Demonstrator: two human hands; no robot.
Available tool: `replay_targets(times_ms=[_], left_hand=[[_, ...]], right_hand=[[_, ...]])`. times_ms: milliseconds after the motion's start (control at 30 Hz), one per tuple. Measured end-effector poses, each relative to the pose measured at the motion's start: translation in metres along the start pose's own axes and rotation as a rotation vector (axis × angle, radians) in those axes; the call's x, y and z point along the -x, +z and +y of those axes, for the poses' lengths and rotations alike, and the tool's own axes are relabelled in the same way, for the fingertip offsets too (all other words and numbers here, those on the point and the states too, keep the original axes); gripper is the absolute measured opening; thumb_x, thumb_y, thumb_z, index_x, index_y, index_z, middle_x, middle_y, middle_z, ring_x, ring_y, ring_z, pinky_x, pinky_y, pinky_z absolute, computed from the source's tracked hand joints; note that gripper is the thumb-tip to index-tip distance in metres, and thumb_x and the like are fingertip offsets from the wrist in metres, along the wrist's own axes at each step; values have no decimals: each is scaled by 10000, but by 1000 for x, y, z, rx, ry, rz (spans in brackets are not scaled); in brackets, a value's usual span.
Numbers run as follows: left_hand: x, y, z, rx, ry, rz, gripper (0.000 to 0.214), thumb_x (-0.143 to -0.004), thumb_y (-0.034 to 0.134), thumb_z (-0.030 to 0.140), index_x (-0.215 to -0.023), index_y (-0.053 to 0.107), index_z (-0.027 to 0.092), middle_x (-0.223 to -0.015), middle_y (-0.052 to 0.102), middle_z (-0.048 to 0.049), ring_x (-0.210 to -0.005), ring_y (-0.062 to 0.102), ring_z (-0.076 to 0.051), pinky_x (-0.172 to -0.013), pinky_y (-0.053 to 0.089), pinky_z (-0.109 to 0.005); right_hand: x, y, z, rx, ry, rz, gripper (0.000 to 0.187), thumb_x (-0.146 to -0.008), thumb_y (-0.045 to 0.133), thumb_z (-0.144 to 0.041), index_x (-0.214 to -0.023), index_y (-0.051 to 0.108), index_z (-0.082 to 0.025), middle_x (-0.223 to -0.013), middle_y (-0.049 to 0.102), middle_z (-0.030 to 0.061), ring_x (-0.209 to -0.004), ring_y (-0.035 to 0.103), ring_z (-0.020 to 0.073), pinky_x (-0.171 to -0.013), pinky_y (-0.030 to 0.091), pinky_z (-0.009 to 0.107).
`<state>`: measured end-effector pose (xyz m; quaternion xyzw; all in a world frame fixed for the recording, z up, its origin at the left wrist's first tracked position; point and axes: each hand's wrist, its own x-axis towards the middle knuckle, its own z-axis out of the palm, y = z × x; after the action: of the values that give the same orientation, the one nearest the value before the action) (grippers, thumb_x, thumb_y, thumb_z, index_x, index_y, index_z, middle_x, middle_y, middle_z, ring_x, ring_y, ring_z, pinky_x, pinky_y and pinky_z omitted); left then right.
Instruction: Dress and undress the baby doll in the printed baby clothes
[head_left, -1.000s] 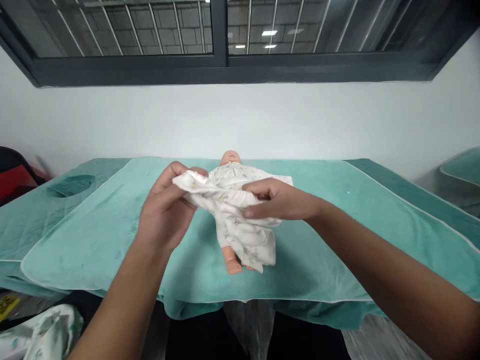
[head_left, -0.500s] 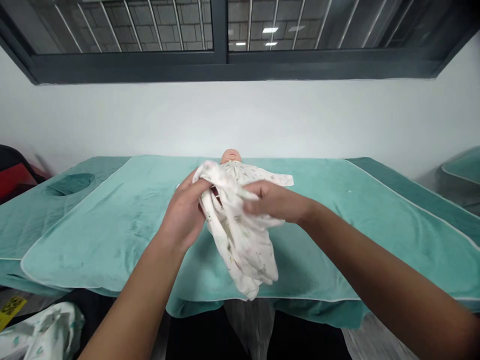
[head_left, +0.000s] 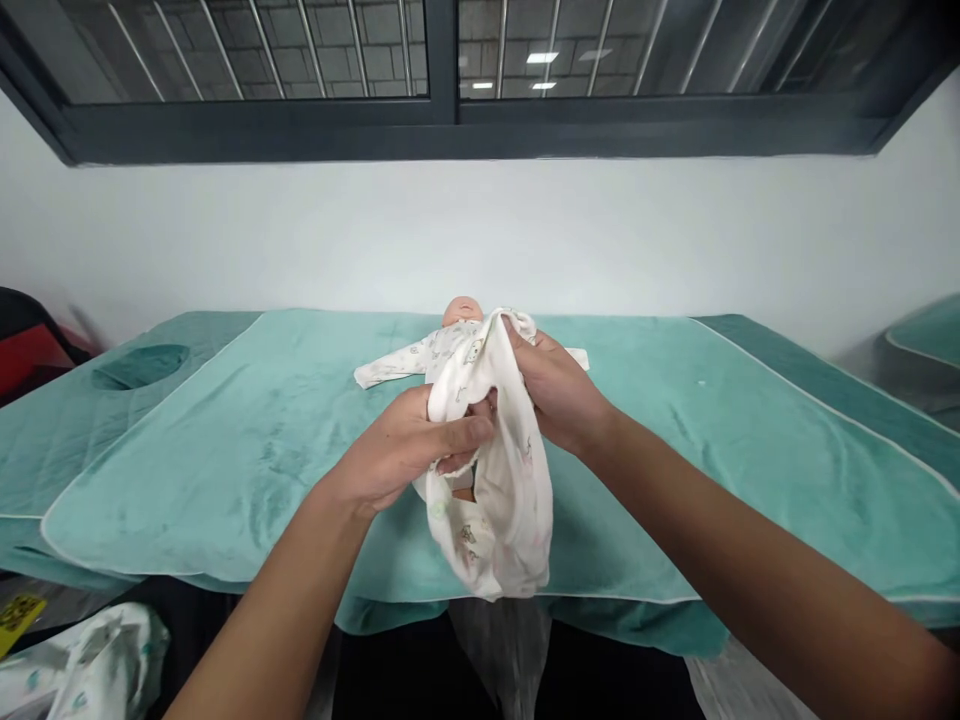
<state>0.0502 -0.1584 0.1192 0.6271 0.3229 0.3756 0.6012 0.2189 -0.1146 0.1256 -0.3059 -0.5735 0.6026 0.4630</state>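
A baby doll (head_left: 460, 312) lies on its back on a teal padded table (head_left: 225, 440), head towards the wall, dressed in a white printed top whose sleeve (head_left: 386, 367) stretches to the left. My left hand (head_left: 409, 450) and my right hand (head_left: 551, 385) both grip a small pair of white printed baby trousers (head_left: 499, 500), held up over the doll's lower body. The trousers hang down to the table's front edge. The doll's legs are hidden behind the cloth and my hands.
The table has a face hole (head_left: 139, 365) at its left end. A red and black object (head_left: 26, 350) stands at the far left. Printed white cloth (head_left: 82, 670) lies on the floor at the bottom left. A second teal table (head_left: 926, 340) shows at the right edge.
My hands have turned the garment from a horizontal bunch to a hanging, gathered hold. My left hand moved right and lower, my right hand rose to the garment's top. The doll's left sleeve is uncovered.
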Motion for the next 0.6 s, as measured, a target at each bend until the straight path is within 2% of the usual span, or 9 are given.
replay_targets(times_ms=[100,200,267,367,433,500,600], left_hand=[[-1,6,2,-132,9,101,229,-776,695,412,-756,665,186,-696,610,-5,-617,543,-135,-561,417,-251],[-1,9,0,-196,-34,183,231,-811,650,395,-719,674,184,-672,627,-9,-614,573,-149,-566,450,-258],[0,11,-1,-178,-18,153,236,-823,636,399,-744,684,182,-699,652,-23,-642,602,-165,-588,480,-271],[-1,17,0,-131,-13,-20,161,-758,719,330,-850,703,199,-847,711,-38,-776,664,-206,-667,531,-294],[-2,22,0,-119,-32,-94,175,-710,765,274,-863,707,213,-865,722,-24,-817,678,-212,-702,542,-293],[-1,23,-1,-114,-52,-84,144,-715,757,244,-848,709,212,-818,723,-14,-796,682,-201,-702,538,-283],[0,19,-3,-64,-69,-27,105,-817,657,294,-824,687,194,-698,689,-7,-678,663,-172,-642,521,-274]], right_hand=[[1,0,4,47,-25,71,450,-796,611,-664,-845,529,-224,-685,538,-15,-616,499,131,-583,449,260],[1,1,6,87,-28,112,429,-799,618,-645,-835,540,-225,-668,537,-19,-615,500,133,-588,449,263],[0,1,6,95,-36,145,421,-803,616,-638,-825,541,-225,-666,538,-21,-614,497,131,-593,450,265],[-3,1,7,92,-46,229,398,-806,627,-614,-817,540,-225,-699,537,-22,-625,491,122,-593,444,256],[-4,1,8,91,-48,264,386,-801,639,-599,-817,541,-225,-715,536,-23,-628,489,118,-586,439,251],[-3,-1,9,91,-47,280,389,-798,640,-598,-810,535,-223,-689,523,-28,-600,475,113,-565,427,249],[0,-3,9,61,-28,263,406,-806,616,-614,-791,517,-220,-619,484,-41,-536,429,102,-523,395,245]])
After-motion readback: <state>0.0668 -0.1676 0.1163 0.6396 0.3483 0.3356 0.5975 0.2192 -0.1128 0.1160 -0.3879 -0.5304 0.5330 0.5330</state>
